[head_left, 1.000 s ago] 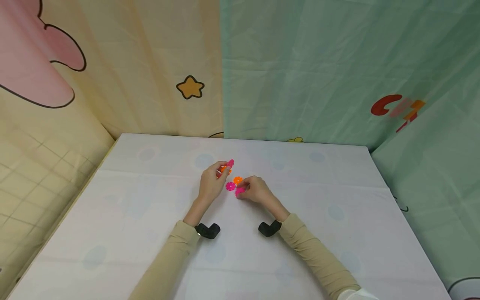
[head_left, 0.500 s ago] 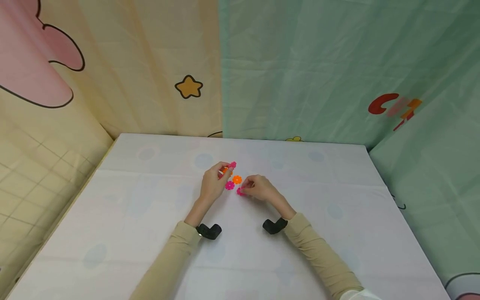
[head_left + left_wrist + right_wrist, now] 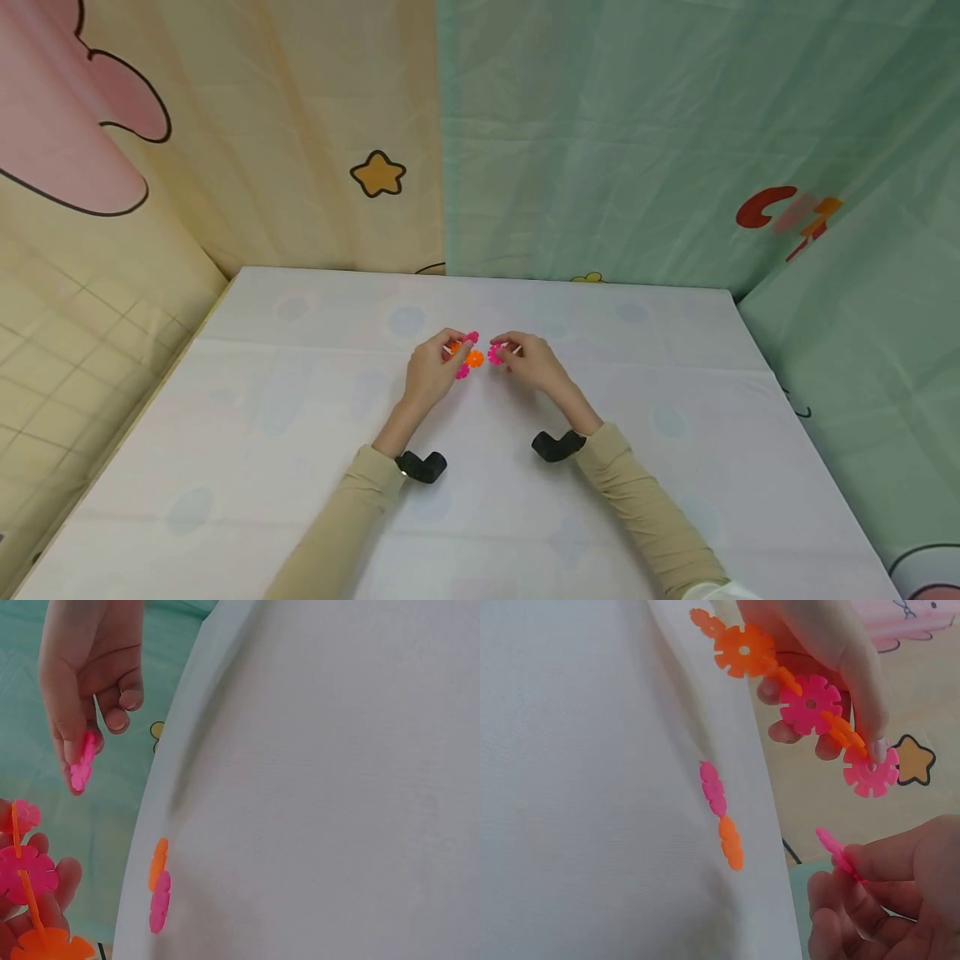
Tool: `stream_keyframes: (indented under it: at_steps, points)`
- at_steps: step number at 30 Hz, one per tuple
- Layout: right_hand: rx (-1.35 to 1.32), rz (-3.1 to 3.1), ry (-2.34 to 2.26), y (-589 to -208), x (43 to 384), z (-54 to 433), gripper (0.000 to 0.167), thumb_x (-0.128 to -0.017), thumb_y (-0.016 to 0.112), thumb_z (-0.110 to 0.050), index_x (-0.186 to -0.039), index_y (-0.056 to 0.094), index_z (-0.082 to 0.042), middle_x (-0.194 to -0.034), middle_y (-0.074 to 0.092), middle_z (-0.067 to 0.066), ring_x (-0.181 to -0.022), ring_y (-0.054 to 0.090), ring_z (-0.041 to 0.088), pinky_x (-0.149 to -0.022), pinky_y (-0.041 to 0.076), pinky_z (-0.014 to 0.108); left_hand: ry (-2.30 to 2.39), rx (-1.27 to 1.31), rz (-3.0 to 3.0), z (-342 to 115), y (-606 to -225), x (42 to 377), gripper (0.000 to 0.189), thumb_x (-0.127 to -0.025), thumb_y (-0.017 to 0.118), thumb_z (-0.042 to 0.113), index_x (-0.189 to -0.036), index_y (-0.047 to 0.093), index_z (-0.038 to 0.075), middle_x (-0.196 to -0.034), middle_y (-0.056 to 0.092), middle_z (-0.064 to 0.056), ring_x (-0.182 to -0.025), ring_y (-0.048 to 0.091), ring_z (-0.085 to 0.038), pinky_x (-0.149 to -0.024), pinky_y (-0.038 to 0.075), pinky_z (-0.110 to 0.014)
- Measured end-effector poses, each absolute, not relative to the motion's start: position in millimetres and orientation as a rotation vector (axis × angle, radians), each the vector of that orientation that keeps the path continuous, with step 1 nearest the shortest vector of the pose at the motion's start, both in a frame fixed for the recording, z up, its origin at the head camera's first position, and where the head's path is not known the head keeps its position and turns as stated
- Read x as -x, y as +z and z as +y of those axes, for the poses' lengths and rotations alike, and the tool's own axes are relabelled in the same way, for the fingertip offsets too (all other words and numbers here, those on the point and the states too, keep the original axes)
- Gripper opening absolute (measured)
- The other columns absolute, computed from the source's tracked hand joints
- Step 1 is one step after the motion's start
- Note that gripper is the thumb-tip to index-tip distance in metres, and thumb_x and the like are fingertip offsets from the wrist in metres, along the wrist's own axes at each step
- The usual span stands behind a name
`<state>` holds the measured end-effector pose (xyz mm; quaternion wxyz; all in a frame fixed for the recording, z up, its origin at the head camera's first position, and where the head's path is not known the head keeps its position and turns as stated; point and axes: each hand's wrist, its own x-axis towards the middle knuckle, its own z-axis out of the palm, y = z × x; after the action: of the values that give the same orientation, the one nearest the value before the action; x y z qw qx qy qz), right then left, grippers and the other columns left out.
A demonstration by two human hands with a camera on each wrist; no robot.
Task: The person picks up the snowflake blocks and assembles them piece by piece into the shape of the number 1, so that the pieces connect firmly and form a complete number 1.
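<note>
The left hand (image 3: pixel 431 367) holds a zigzag chain of pink and orange flower-shaped plastic discs (image 3: pixel 799 712). The discs are thin, with little slots round the edge, and they stick into each other crossways. Its thumb presses the pink disc at one end, and the other fingers bend behind the chain. The right hand (image 3: pixel 534 362) pinches a single pink flower-shaped plastic disc (image 3: pixel 829 841) near that end, not touching it. A flat pink disc (image 3: pixel 712 787) and a flat orange disc (image 3: pixel 732 844) lie side by side on the white cloth-covered table (image 3: pixel 480 517); I can't tell if they are joined. From above, the left hand hides much of the chain. The left wrist view cuts off its bottom. Half a second ago, the right hand was closer to the person; now it is farther forward, level with the chain.
</note>
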<state>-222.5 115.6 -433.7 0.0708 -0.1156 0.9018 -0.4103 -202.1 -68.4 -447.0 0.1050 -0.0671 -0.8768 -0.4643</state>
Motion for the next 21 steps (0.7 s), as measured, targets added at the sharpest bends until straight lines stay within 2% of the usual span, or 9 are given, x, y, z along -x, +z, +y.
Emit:
stream_keyframes:
  at_steps: [9,21]
  points:
    - [0.319,2.750,-1.490,-422.6,222.4,120.6,0.023,-0.093,0.060,-0.013,-0.113,0.066,-0.004,-0.087,0.066,0.014,-0.073,0.064,0.036,-0.058,0.047,0.021,-1.393,0.220,-2.592,-62.6,-450.5,202.1,0.022,-0.092,0.065,0.031,-0.102,0.067,0.012,-0.087,0.067,-0.005,-0.057,0.051,-0.014,-0.051,0.043,-0.022]
    - [0.263,2.714,-1.722,-422.9,223.8,118.0,0.023,-0.091,0.063,-0.014,-0.112,0.066,-0.003,-0.089,0.067,0.025,-0.073,0.063,0.042,-0.057,0.047,0.020,-1.378,0.261,-2.603,-56.8,-452.3,200.1,0.016,-0.093,0.063,0.030,-0.095,0.064,0.014,-0.080,0.066,-0.003,-0.056,0.056,-0.012,-0.048,0.039,-0.023]
